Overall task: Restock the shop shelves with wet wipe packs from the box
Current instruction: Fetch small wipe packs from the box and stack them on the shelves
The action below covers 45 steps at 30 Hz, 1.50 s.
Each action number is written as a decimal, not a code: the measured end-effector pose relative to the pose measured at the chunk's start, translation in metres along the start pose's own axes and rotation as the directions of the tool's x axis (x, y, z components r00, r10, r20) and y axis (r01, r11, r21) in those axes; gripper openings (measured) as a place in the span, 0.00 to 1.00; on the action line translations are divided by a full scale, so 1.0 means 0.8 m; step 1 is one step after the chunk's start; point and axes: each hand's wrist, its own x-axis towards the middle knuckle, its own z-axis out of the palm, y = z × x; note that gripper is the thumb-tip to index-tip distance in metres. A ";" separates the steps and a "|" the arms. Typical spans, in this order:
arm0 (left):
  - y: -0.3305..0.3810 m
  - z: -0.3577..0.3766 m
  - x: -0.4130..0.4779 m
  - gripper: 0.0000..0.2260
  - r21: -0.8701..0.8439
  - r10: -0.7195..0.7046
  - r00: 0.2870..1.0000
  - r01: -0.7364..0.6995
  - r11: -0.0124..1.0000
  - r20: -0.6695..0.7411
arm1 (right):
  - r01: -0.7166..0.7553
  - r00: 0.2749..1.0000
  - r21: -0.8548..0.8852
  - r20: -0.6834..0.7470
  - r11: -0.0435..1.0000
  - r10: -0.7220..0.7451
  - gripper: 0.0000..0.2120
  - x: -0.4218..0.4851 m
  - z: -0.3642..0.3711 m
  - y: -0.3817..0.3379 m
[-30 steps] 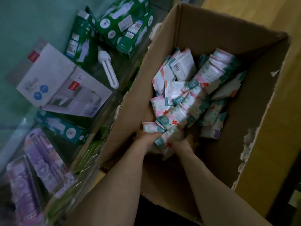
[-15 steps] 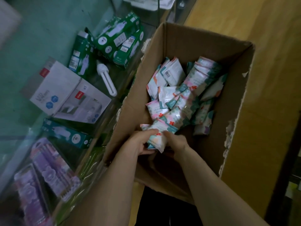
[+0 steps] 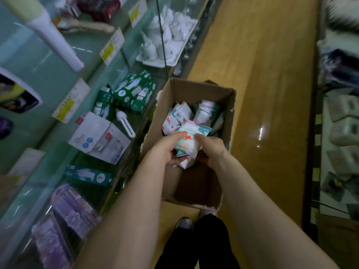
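My left hand (image 3: 167, 149) and right hand (image 3: 212, 150) over the open box (image 3: 196, 193), fingers (image 3: 175, 135) of both curled round a bundle of wet wipe packs (image 3: 188, 143), more packs (image 3: 206, 111) loose at box's far end, box on floor (image 3: 268, 90).

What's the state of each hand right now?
Left hand: holding a bundle of wet wipe packs, fingers curled round it.
Right hand: holding the same bundle from the other side.

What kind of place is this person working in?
Most likely a small general shop: glass shelves carry yellow price labels, boxed light bulbs lie on display, and the left hand and right hand hold wet wipe packs over a cardboard box in the aisle.
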 end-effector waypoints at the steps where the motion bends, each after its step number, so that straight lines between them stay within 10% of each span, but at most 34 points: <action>1: 0.007 0.006 -0.014 0.09 0.014 0.029 1.000 -0.029 0.999 0.007 | 0.024 1.000 0.015 -0.003 1.000 -0.024 0.05 -0.014 -0.007 -0.010; 6: 0.029 0.039 -0.081 0.22 -0.040 0.184 0.981 -0.182 0.982 0.053 | 0.166 0.986 0.119 -0.027 0.979 -0.164 0.08 -0.085 -0.054 -0.045; 23: 0.001 0.279 -0.321 0.12 -0.134 0.474 0.725 -0.476 0.869 0.500 | 0.583 0.810 0.421 -0.360 0.695 -0.462 0.09 -0.304 -0.307 -0.085; 45: -0.248 0.640 -0.566 0.07 0.188 0.059 0.411 -0.535 0.824 0.910 | 0.888 0.400 0.303 -0.879 0.346 -0.259 0.03 -0.537 -0.694 0.080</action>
